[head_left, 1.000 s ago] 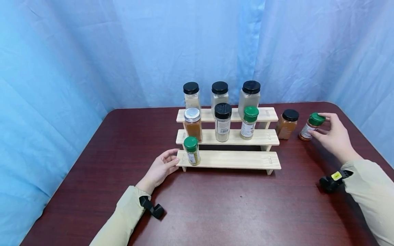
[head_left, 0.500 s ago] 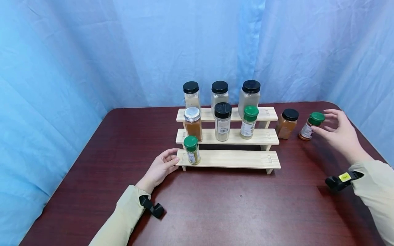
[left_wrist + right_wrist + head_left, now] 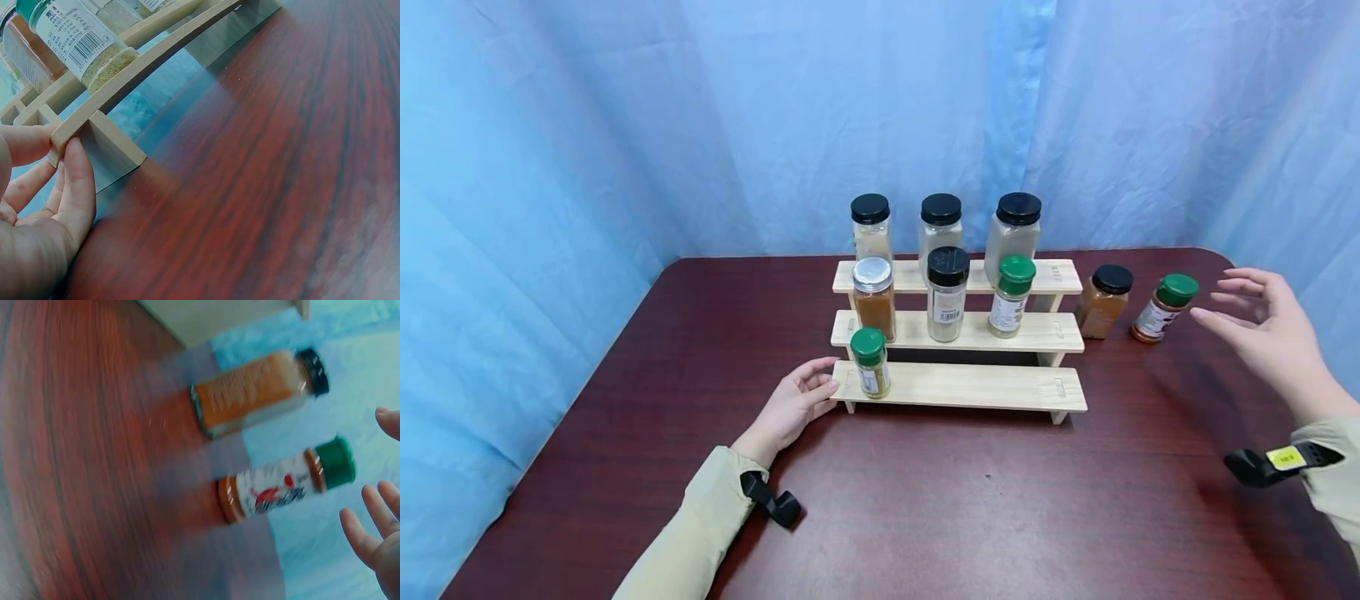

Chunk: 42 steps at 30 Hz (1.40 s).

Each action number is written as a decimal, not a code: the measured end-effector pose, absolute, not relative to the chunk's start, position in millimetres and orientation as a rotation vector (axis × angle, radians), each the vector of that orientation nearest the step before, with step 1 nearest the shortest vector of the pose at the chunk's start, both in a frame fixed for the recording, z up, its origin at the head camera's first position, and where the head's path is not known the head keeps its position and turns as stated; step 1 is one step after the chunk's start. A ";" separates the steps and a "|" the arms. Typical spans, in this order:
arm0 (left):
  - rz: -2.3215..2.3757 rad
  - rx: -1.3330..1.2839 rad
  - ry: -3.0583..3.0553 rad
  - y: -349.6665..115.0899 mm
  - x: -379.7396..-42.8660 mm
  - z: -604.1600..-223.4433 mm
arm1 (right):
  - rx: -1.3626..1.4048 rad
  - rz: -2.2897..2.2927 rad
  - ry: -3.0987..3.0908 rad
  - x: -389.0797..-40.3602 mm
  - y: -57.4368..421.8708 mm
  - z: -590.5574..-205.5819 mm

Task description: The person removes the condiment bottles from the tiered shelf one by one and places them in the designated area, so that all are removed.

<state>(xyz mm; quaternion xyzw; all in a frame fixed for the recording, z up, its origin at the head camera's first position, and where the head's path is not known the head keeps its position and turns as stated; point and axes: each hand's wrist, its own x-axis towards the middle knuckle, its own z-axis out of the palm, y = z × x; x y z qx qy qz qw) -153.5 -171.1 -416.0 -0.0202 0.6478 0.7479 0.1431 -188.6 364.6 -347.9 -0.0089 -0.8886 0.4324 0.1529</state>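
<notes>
2 hands: both in head view, neither grasping a jar.
Right hand (image 3: 1270, 329): fingers spread and released, hanging above the dark red wooden table (image 3: 970, 508), just right of the green-capped spice jar with the white and red label (image 3: 1163, 307), not touching it.
Green-capped jar: upright on the table, right of the 3-tier pale wooden spice rack (image 3: 958, 333), beside the black-capped square jar of orange powder (image 3: 1102, 301).
Left hand (image 3: 793, 404): fingers loosely curled against the left end of the rack's bottom tier; left wrist view shows fingertips (image 3: 75, 165) pressed to the wood.
Near left hand: small green-capped jar of yellowish spice (image 3: 870, 362), on the bottom tier.
Hidden/unclear: right wrist view blurred, label text unreadable; only fingertips of the right hand show there, palm cut off. Left wrist view cuts off the small jar's cap and most of the rack.
Change vs 1.0 s ago: right hand was gripping the green cap, now let go and drawn back right; jar stayed put. Left hand unchanged.
</notes>
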 end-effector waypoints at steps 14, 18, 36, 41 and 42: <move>2.162 -0.057 1.859 -169.7 -154.1 -415.9 | 0.323 1.551 -2.324 -163.8 319.4 -329.5; 2.166 -0.047 1.850 -169.1 -155.1 -415.6 | 0.551 1.806 -2.128 -159.0 306.3 -325.2; 2.178 -0.048 1.839 -170.0 -154.5 -415.3 | 0.992 1.683 -2.123 -142.5 225.9 -315.6; 2.176 -0.049 1.840 -170.2 -153.4 -414.9 | 1.050 1.495 -2.246 -139.1 199.9 -319.5; 2.172 -0.051 1.842 -170.2 -153.2 -415.0 | 1.058 1.461 -2.269 -138.8 195.2 -320.5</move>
